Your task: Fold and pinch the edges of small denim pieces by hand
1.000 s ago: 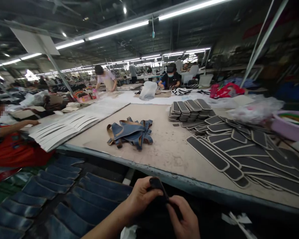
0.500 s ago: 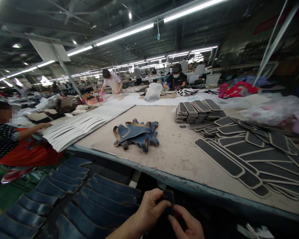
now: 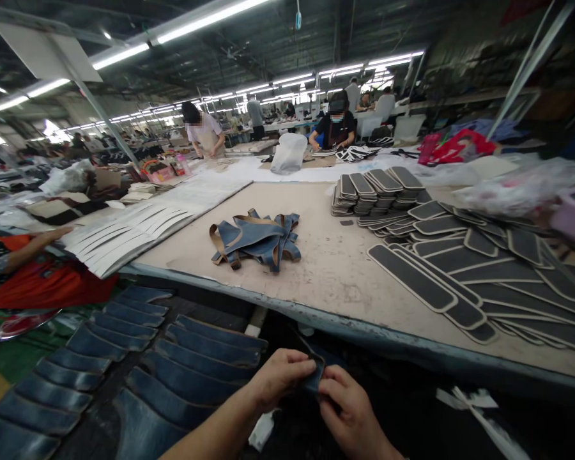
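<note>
Off the near edge of the tabletop (image 3: pixel 326 287), the left hand (image 3: pixel 278 378) and right hand (image 3: pixel 349 407) pinch a blue piece (image 3: pixel 315 379) in their fingers. Blue strips (image 3: pixel 256 237) lie heaped farther in.

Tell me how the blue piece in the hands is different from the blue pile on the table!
The held piece is pinched in the left hand and right hand; the blue pile lies on the table, untouched. The held piece is partly covered; the blue pile is a loose jumble, tan undersides showing. Both look blue.
</note>
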The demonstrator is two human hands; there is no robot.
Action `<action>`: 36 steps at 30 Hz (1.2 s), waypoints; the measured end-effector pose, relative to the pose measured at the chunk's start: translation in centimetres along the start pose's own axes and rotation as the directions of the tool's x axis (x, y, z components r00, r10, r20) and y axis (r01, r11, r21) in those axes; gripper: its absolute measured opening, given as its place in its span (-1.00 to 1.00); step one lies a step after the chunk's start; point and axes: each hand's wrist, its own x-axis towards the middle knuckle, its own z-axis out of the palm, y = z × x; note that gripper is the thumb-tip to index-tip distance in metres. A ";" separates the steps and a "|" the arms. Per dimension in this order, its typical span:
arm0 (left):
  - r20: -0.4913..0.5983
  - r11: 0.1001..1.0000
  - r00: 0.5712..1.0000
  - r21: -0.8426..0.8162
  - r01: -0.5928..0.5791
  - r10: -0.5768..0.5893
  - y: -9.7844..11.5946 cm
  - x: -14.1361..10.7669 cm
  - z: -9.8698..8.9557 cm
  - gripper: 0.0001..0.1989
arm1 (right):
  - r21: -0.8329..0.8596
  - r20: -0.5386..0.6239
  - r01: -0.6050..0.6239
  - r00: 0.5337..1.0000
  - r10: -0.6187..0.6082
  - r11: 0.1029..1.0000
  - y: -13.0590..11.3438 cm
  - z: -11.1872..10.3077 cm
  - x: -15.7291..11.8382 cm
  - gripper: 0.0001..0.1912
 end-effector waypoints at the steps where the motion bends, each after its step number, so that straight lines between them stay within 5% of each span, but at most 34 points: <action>1: 0.020 0.999 1.000 -0.033 0.006 -0.005 -0.1 0.0 0.0 -0.69 | 0.002 0.020 0.002 1.000 -0.002 1.000 -0.1 -0.1 0.0 -0.80; 6: -0.121 0.989 0.991 -0.125 -0.077 0.062 -1.0 0.4 0.4 -0.71 | 0.052 -0.079 -0.088 0.993 0.092 0.995 -0.1 -1.0 -0.1 -0.86; 11: -0.169 0.980 0.968 0.116 -0.165 0.183 -1.2 0.4 1.1 -0.77 | 0.065 -0.274 -0.106 0.954 0.120 0.992 0.6 -1.4 -0.3 -0.84; 17: -0.122 0.930 0.968 0.324 -0.171 0.220 -1.8 0.6 1.3 -0.79 | -0.047 -0.213 -0.064 0.976 0.053 0.997 0.6 -1.4 -0.3 -0.85; 25: -0.131 0.955 0.984 0.287 -0.078 0.120 -1.6 0.2 1.2 -0.68 | -0.067 -0.121 -0.106 0.988 0.098 0.992 0.4 -1.6 -0.2 -0.87; 36: -0.123 0.949 0.972 0.270 -0.160 0.198 -2.2 0.2 1.3 -0.67 | 0.002 -0.159 -0.211 0.965 0.208 0.978 0.3 -1.3 0.1 -0.88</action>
